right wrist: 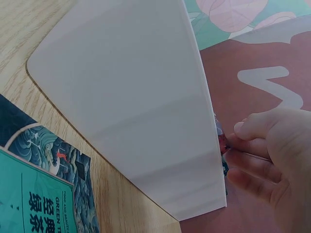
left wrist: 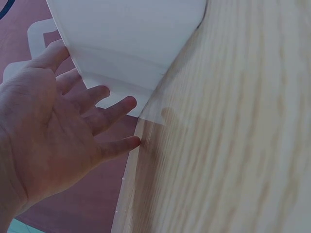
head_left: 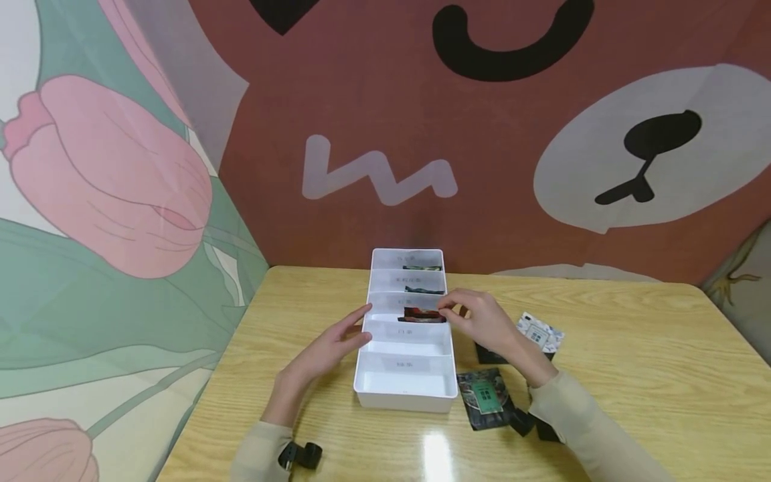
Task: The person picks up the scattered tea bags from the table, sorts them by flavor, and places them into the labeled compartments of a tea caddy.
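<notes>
A long white divided box (head_left: 406,403) stands on the table, with faint labels on its compartment walls. Red tea sachets (head_left: 421,314) stand in its middle compartment. The right hand (head_left: 482,325) reaches over the box's right rim and pinches the edge of a red sachet (right wrist: 222,141) between thumb and fingers. Along the left side, the left hand (head_left: 328,345) rests with its fingers spread against the rim; the left wrist view shows these fingers (left wrist: 114,116) extended beside the box wall. Dark-green sachets (head_left: 424,290) sit in the two rear compartments, while the two front ones are bare.
Right of the box lies a green tea packet (head_left: 486,398), its printed label (right wrist: 36,194) readable in part. Behind it, a white and blue packet (head_left: 539,333) and dark packets are partly covered by the right arm. A printed wall (head_left: 385,221) borders the table's back edge.
</notes>
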{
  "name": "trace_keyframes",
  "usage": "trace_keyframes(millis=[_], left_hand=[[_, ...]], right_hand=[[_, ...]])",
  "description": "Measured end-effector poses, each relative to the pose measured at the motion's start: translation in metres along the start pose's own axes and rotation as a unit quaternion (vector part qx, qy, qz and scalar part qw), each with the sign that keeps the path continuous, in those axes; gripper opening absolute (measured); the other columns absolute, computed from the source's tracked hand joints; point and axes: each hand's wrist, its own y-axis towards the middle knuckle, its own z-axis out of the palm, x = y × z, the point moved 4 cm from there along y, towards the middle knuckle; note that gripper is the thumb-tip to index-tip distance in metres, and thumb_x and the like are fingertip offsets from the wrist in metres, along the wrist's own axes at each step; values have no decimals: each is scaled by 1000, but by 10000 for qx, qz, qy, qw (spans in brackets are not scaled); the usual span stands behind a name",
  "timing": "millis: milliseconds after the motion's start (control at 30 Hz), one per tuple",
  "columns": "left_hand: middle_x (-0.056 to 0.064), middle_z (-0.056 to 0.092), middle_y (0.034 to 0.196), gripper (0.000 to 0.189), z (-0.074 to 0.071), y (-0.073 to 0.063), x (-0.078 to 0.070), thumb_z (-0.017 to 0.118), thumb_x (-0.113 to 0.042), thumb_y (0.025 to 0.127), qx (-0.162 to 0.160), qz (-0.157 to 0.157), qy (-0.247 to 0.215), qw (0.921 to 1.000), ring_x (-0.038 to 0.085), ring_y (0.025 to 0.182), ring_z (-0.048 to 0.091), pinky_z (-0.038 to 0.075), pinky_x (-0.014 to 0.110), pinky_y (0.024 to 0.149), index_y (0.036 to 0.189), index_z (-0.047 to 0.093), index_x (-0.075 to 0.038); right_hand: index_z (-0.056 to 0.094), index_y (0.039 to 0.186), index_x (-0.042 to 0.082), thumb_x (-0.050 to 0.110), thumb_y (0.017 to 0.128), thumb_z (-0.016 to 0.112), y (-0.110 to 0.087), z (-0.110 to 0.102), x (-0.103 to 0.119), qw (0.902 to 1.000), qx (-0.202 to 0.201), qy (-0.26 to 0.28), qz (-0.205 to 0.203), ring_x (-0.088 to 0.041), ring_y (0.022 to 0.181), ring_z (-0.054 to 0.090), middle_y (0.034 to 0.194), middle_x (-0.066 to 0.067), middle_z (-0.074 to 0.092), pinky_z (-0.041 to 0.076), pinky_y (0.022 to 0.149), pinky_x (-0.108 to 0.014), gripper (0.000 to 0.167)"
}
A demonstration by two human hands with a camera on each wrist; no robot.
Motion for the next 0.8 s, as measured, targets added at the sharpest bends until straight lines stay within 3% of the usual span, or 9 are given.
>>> trace_keyframes(millis=[233, 567, 800], left_hand=[[-8, 31, 161, 62, 0, -1, -2, 56, -51, 98, 30, 16, -39, 10000, 25, 139, 46, 36, 53, 114, 154, 29, -43], [-8, 32, 160, 62, 0, -2, -4, 57, -51, 98, 5, 27, -48, 10000, 24, 138, 47, 38, 51, 114, 153, 30, -44], [-8, 32, 160, 62, 0, -1, -3, 57, -51, 98, 14, 43, -37, 10000, 24, 138, 48, 37, 51, 115, 153, 30, -43]], right_hand=[[76, 104, 12, 14, 94, 69, -2, 0, 2, 10000, 43, 42, -48, -8, 78, 64, 99, 2, 73, 54, 64, -22, 12], [76, 105, 13, 16, 95, 69, -4, 0, 2, 9998, 144, 50, 111, -11, 86, 63, 102, 2, 72, 57, 70, -35, 14], [76, 107, 14, 17, 96, 68, -7, -11, -2, 9997, -68, 59, 239, -12, 88, 63, 105, 2, 73, 57, 72, -38, 14]])
